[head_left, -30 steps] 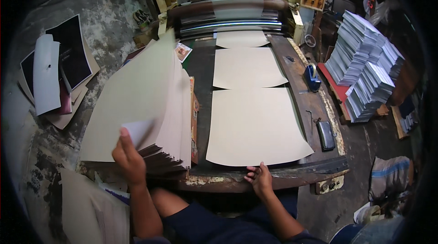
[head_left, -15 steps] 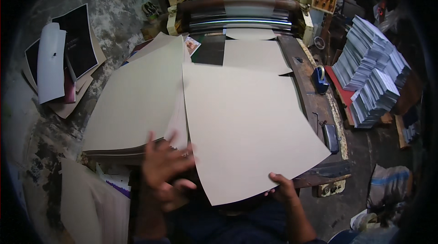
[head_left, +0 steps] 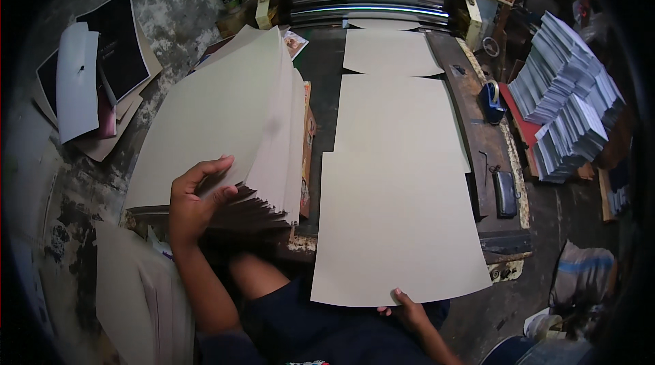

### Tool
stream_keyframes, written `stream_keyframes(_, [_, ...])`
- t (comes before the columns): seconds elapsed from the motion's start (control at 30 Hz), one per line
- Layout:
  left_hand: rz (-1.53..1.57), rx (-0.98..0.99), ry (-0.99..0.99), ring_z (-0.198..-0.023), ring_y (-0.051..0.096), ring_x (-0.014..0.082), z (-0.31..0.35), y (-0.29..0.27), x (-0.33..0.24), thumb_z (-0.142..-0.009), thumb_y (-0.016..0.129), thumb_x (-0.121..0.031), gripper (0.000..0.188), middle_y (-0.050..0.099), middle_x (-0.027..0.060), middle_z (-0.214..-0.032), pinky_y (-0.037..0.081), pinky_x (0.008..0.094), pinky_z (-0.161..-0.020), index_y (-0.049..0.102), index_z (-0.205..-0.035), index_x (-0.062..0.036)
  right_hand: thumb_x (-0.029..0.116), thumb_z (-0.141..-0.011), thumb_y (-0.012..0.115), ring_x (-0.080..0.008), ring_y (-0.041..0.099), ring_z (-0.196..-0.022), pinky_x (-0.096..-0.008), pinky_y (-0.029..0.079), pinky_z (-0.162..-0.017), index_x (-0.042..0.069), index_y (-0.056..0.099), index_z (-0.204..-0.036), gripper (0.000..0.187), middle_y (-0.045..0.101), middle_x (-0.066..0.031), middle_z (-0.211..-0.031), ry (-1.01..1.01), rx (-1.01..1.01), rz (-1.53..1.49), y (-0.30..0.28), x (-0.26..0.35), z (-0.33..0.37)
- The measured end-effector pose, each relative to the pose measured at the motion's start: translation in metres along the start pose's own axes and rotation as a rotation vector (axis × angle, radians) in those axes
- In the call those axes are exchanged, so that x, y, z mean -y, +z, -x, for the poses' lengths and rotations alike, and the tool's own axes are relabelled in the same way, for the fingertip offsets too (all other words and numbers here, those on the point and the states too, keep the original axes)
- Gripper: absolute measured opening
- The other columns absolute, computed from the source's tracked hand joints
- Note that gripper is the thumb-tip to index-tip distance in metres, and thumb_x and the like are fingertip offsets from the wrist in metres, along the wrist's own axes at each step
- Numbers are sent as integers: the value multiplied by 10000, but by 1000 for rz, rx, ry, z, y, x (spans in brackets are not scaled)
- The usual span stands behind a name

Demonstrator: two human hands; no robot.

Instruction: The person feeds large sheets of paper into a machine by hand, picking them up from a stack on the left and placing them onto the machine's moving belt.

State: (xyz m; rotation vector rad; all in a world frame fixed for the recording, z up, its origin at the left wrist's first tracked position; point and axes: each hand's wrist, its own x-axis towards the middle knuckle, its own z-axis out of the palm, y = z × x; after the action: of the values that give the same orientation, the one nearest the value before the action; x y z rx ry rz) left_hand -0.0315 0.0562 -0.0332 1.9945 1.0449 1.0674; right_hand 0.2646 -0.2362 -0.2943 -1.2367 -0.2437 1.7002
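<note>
My right hand (head_left: 409,312) pinches the near edge of a large off-white sheet of paper (head_left: 399,228), thumb on top and fingers beneath. That sheet lies on the machine's feed table, its far edge overlapping another sheet (head_left: 399,116); further sheets lead toward the rollers (head_left: 375,13). To the left stands a thick stack of similar sheets (head_left: 205,112), fanned along its right side. At the stack's near edge is my left hand (head_left: 201,191), its fingers curved and apart from the thumb, with nothing between them.
A blue tape dispenser (head_left: 491,102) and a dark oblong case (head_left: 505,194) sit on the table's right side. Stacked white bundles (head_left: 559,85) stand further right. Loose sheets (head_left: 78,85) lie on the floor at left, and more paper (head_left: 133,290) stands near my left arm.
My right hand has drawn the sheet down and rightward, straightening it over the sheets ahead. My left hand has moved left and up to the stack. The view has shifted slightly.
</note>
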Motion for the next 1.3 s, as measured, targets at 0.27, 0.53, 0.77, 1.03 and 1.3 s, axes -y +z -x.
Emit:
stream_keyframes(0.27, [-105, -94, -40, -852, 551, 124, 1, 4, -6, -940, 637, -328, 372, 621, 46, -843, 422, 257, -808, 622, -918, 43, 371, -1000, 476, -276, 661, -878, -340, 510, -725, -30, 503, -1197, 447, 641, -189, -1027, -27, 25, -39, 4, -2, 6])
stream_keyframes(0.53, [-167, -369, -97, -636, 274, 77, 2, 33, 1, -1012, 525, -324, 458, 311, -39, -641, 251, 259, -552, 399, -706, -7, 382, -1004, 474, -275, 651, -913, -347, 512, -732, -24, 483, -1219, 460, 627, -190, -1060, -61, 36, -85, 6, -4, 3])
stream_keyframes(0.77, [-245, -425, -131, -636, 273, 68, 4, 43, -5, -1004, 545, -292, 435, 316, -40, -641, 248, 254, -547, 409, -712, 0, 383, -1008, 456, -249, 627, -817, -363, 499, -743, -20, 476, -1199, 446, 628, -181, -996, -71, -8, -248, 9, 22, -31])
stream_keyframes(1.03, [17, -605, -11, -645, 292, 88, 1, 46, -13, -1003, 546, -250, 417, 324, -44, -651, 279, 272, -552, 401, -684, -25, 441, -1022, 360, -198, 561, -750, -375, 489, -768, -18, 474, -1180, 499, 637, -191, -979, -195, -93, -271, 13, 46, -75])
stream_keyframes(1.3, [-151, -7, 535, -999, 683, 250, 41, 51, -45, -919, 603, -289, 238, 741, 43, -942, 287, 497, -1067, 700, -794, -111, 666, -909, 400, -276, 611, -909, -490, 527, -806, 69, 295, -1446, 810, 533, -206, -1305, -181, -57, -338, 50, 93, -21])
